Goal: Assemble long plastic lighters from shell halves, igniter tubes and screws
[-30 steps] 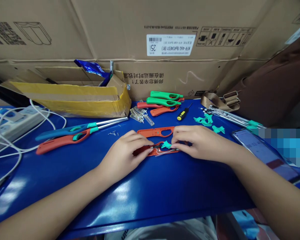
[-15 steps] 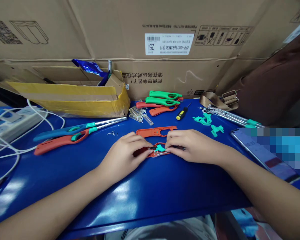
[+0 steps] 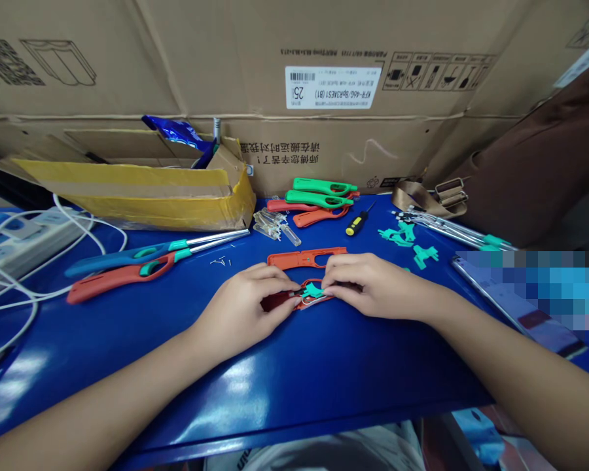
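Note:
My left hand [image 3: 255, 301] pinches the left end of an orange lighter casing half [image 3: 302, 305] on the blue table. A green trigger [image 3: 313, 290] and a thin white wire sit in this half. At its right end the fingertips of my right hand [image 3: 363, 284] are pressed together close by the trigger; they cover what lies under them. Just behind both hands lies another orange casing half [image 3: 285, 261], its inner side up and its handle loop to the right.
Behind are green casing halves [image 3: 319, 198], clear fuel tanks [image 3: 277, 224] and a black-yellow screwdriver [image 3: 356, 224]. Loose green triggers [image 3: 425, 255], metal rods [image 3: 451, 229] and a phone [image 3: 520, 307] lie right. Left are two assembled lighters [image 3: 122, 276], small screws [image 3: 220, 261], a cardboard box [image 3: 177, 196] and cables.
My right hand has shifted very slightly left, at the casing's right end. The left hand keeps its pinch, and the casing stays in about the same place.

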The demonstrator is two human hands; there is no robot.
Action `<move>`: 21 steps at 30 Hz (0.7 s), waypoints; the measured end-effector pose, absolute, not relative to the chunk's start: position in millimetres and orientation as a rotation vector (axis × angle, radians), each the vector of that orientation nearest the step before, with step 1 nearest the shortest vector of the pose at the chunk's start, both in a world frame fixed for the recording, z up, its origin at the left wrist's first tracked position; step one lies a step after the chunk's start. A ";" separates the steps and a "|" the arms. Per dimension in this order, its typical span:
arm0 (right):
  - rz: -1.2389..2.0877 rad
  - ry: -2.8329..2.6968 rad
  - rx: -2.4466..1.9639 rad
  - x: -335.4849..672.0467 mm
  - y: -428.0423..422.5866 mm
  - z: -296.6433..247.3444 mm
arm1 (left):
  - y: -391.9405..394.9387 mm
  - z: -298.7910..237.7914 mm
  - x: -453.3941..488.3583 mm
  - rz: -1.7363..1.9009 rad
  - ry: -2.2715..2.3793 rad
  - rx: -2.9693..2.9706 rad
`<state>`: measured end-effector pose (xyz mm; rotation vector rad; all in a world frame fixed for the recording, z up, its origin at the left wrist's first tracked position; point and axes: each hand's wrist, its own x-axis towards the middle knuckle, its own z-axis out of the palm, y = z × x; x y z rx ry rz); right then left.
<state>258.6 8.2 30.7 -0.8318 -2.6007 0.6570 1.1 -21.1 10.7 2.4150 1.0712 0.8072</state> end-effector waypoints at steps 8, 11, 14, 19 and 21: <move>0.661 -2.606 -0.794 257.0 10.0 25.5 | -18.9 10.7 1.1 0.827 1.072 2.382; 0.654 -2.633 -0.799 256.4 9.6 24.7 | -18.4 10.7 0.3 0.819 1.099 2.361; 0.616 -2.653 -0.798 255.9 9.1 25.6 | -19.0 11.9 0.2 0.796 1.132 2.328; 0.504 -2.712 -0.745 255.2 6.7 29.3 | -19.2 14.3 1.0 0.762 1.146 2.302; 0.447 -2.728 -0.728 255.0 5.7 30.5 | -18.7 14.8 1.4 0.754 1.138 2.300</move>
